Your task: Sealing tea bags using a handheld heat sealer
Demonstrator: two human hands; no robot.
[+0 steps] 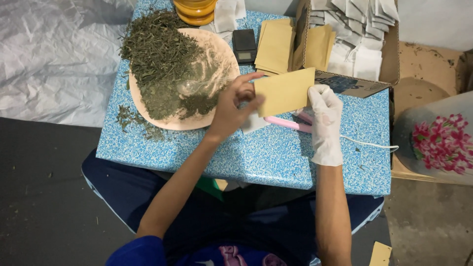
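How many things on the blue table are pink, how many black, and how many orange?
Pink: 2, the plate under the dried leaves and the pink tool
Black: 1, the small scale
Orange: 1, the jar
Total: 4

A flat brown paper envelope (285, 91) is held up above the blue speckled table (276, 152). It is a plain rectangle, tilted a little, with its wide face toward the camera. The bare left hand (231, 111) pinches its left edge. The white-gloved right hand (325, 120) holds its right edge.
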